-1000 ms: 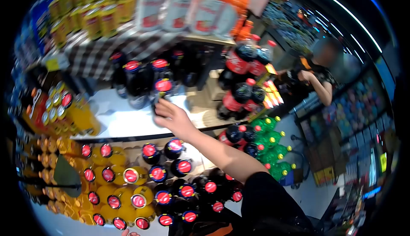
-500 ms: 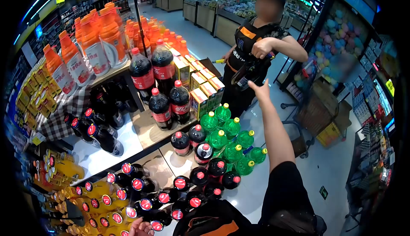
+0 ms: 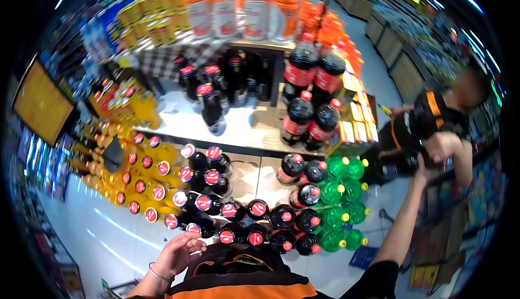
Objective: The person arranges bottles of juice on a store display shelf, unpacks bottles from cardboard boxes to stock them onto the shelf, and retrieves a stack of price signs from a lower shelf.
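Observation:
At the right, my right hand (image 3: 423,171) is closed round one end of a dark bottle (image 3: 400,165) with a pale label, its fingers blurred. A co-worker's hand (image 3: 441,146) is at that same bottle, just above mine. My left hand (image 3: 176,253) is at the front edge of the display, fingers loosely bent and apart, fingertips right at the red cap of a dark drink bottle (image 3: 201,227). Rows of dark bottles with red round caps (image 3: 228,211) stand before me, beside cola bottles (image 3: 283,216) and green soda bottles (image 3: 332,192).
Orange drink bottles (image 3: 140,185) stand at the left. A raised shelf (image 3: 179,116) carries dark bottles, large cola bottles (image 3: 298,117), boxed drinks (image 3: 357,112) and large orange-capped bottles (image 3: 253,9). The co-worker (image 3: 428,112) stands to the right, by cartons (image 3: 433,245).
My view has swung left and down. My right hand, outstretched and apart from the bottle before, is now on it beside the co-worker's hand. My left hand has come further into view.

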Action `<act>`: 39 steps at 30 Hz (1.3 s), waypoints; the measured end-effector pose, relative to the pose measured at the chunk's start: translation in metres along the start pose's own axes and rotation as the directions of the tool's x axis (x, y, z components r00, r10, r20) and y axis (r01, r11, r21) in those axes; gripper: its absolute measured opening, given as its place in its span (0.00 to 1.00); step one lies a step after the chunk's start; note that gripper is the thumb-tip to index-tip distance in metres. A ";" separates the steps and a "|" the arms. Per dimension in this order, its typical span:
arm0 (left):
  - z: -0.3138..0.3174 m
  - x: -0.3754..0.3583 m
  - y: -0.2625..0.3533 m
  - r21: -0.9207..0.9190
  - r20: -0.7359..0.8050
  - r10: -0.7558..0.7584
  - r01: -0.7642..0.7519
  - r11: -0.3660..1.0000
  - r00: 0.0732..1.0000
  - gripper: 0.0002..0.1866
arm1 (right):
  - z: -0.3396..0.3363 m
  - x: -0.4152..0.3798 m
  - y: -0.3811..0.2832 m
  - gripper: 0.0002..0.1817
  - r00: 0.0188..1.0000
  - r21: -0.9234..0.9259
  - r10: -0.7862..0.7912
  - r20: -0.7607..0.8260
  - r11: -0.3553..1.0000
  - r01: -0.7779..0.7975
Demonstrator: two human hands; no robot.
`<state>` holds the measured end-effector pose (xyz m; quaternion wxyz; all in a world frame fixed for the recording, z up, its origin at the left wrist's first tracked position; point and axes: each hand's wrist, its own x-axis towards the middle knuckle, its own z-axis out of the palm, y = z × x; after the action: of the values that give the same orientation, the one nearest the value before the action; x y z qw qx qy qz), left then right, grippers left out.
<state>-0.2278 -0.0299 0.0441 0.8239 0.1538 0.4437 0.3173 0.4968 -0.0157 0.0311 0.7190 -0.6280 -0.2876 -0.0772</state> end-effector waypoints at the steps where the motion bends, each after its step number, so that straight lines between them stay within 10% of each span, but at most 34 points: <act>1: -0.007 0.002 -0.001 -0.022 0.028 0.008 -0.007 1.000 1.000 0.17 | 0.000 -0.006 -0.007 0.28 1.000 0.017 0.018 0.009 1.000 -0.018; 5: -0.022 0.005 0.010 -0.097 0.025 0.046 -0.043 0.994 0.999 0.15 | -0.013 -0.040 -0.029 0.25 0.902 0.343 0.367 0.227 0.837 -0.426; 9: -0.039 0.005 0.024 -0.132 0.017 0.049 -0.047 0.990 0.999 0.16 | 0.051 -0.116 -0.125 0.27 0.750 0.332 0.384 0.539 0.722 -0.607; 17: -0.118 -0.004 0.073 -0.113 0.086 0.119 -0.109 0.988 0.989 0.16 | 0.305 -0.296 -0.267 0.32 0.580 0.259 0.093 0.810 0.829 -0.495; 27: -0.246 -0.048 0.114 -0.111 -0.150 0.295 -0.313 0.943 0.944 0.21 | 0.570 -0.476 -0.199 0.23 0.431 0.111 0.035 0.902 0.945 -0.309; 39: -0.310 -0.034 0.119 -0.109 -0.293 0.172 -0.211 0.971 0.941 0.20 | 0.658 -0.536 -0.107 0.27 0.701 -0.057 0.176 0.691 0.980 -0.190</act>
<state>-0.5448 0.0281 -0.0441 0.7263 0.0921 0.5161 0.4447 -0.2025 0.4522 -0.1203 0.5690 -0.6301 -0.4722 0.2372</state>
